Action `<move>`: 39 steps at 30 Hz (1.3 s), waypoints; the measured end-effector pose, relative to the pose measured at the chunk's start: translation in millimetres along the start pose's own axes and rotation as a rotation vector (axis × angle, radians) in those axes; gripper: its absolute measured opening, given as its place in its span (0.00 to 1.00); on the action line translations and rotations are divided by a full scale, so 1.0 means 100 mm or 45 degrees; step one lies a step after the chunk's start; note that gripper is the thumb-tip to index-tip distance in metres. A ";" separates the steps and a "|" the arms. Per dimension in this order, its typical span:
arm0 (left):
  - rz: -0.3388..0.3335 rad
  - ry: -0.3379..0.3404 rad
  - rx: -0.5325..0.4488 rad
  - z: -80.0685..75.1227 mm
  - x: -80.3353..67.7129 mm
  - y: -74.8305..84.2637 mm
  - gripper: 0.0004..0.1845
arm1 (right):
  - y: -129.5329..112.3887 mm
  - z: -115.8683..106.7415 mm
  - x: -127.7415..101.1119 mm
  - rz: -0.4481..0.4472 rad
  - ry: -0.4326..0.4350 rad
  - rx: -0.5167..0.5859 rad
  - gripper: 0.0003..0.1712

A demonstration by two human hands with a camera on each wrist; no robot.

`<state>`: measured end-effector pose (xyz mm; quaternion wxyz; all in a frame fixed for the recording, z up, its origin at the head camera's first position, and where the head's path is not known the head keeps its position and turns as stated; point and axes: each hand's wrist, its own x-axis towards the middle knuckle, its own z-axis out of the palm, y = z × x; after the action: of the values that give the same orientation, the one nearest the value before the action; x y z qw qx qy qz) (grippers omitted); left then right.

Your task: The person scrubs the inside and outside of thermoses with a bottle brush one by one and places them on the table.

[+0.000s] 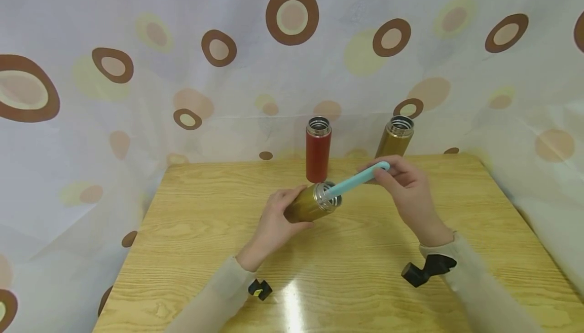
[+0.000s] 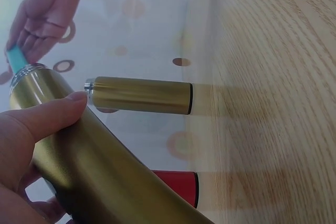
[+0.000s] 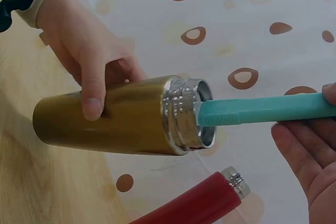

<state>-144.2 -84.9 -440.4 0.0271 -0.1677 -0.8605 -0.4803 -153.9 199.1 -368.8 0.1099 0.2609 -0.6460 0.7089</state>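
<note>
In the head view my left hand (image 1: 274, 219) grips a gold metal flask (image 1: 302, 209) round its body, holding it tilted with its lidless steel mouth toward the right. My right hand (image 1: 412, 193) pinches the far end of a turquoise long-handled tool (image 1: 358, 180) between thumb and fingers. The handle runs into the flask's mouth, as the right wrist view shows the turquoise handle (image 3: 262, 109) passing inside the steel rim. Whatever is on the tool's inner end is hidden in the flask. The left wrist view shows my left thumb lying along the gold flask (image 2: 100, 150).
Behind the held flask a red flask (image 1: 317, 155) stands upright, lidless. A second gold flask (image 1: 394, 138) stands at the back right, partly behind my right hand. The wooden table (image 1: 205, 252) meets a patterned curtain (image 1: 246, 89) at its back and sides.
</note>
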 end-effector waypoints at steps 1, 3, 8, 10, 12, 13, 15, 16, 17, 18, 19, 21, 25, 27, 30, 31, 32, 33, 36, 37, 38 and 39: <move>0.005 0.000 -0.004 0.00 0.00 0.00 0.44 | 0.01 0.01 -0.01 0.012 -0.022 -0.009 0.09; 0.012 0.000 -0.005 0.01 0.00 0.01 0.44 | 0.03 0.03 -0.02 0.025 -0.053 -0.018 0.09; 0.017 -0.002 0.002 0.01 0.00 0.02 0.44 | 0.04 0.03 -0.02 0.038 -0.053 -0.033 0.09; 0.015 -0.005 -0.006 0.01 0.00 0.02 0.44 | 0.03 0.02 -0.01 0.042 -0.037 -0.029 0.09; 0.013 -0.007 -0.014 0.01 0.00 0.01 0.44 | 0.01 -0.01 0.00 0.045 -0.015 -0.020 0.09; 0.014 -0.008 -0.015 0.01 0.00 0.01 0.44 | 0.00 -0.02 0.00 0.041 -0.001 -0.015 0.09; 0.009 -0.011 -0.018 0.00 0.00 0.00 0.44 | -0.03 -0.05 0.01 0.029 0.027 0.011 0.09; 0.007 -0.012 -0.016 0.00 0.00 -0.01 0.44 | -0.04 -0.06 0.02 0.019 0.042 0.025 0.09; 0.004 -0.013 -0.014 0.00 0.00 -0.01 0.44 | -0.06 -0.08 0.02 0.003 0.056 0.057 0.10; 0.001 -0.013 -0.015 0.00 0.00 -0.02 0.44 | -0.07 -0.10 0.03 -0.012 0.076 0.084 0.10; -0.002 -0.013 -0.012 0.00 0.00 -0.02 0.44 | -0.09 -0.11 0.04 -0.028 0.089 0.125 0.10; -0.003 -0.012 -0.015 0.00 0.00 -0.03 0.44 | -0.11 -0.14 0.05 -0.054 0.122 0.195 0.11; -0.006 -0.010 -0.007 -0.01 0.00 -0.03 0.45 | -0.14 -0.15 0.07 -0.064 0.161 0.255 0.11; -0.006 -0.011 -0.001 0.00 0.00 -0.04 0.45 | -0.13 -0.13 0.06 -0.065 0.157 0.234 0.11; -0.005 -0.009 0.007 0.00 0.00 -0.04 0.45 | -0.07 -0.10 0.03 -0.044 0.120 0.183 0.10; -0.002 -0.009 0.008 0.00 0.00 -0.04 0.45 | -0.05 -0.09 0.02 -0.040 0.099 0.179 0.10; 0.002 -0.008 0.008 0.00 0.00 -0.04 0.45 | -0.02 -0.08 0.01 -0.022 0.083 0.157 0.10; 0.004 -0.008 0.010 0.01 -0.01 -0.04 0.44 | -0.01 -0.07 0.00 0.000 0.072 0.123 0.10; 0.016 -0.008 0.015 0.01 0.00 -0.03 0.44 | 0.05 -0.03 -0.03 0.049 0.037 0.039 0.11; 0.018 -0.010 0.014 0.01 0.00 -0.03 0.44 | 0.06 -0.02 -0.05 0.064 0.020 0.021 0.12; 0.020 -0.011 0.012 0.02 0.00 -0.02 0.44 | 0.08 -0.01 -0.06 0.080 0.008 -0.005 0.12; 0.021 -0.012 0.014 0.02 0.00 -0.02 0.44 | 0.09 0.00 -0.07 0.093 0.000 -0.026 0.11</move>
<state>-144.8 -84.5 -443.1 0.0278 -0.1768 -0.8619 -0.4745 -153.0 199.4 -380.0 0.0866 0.2361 -0.6622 0.7058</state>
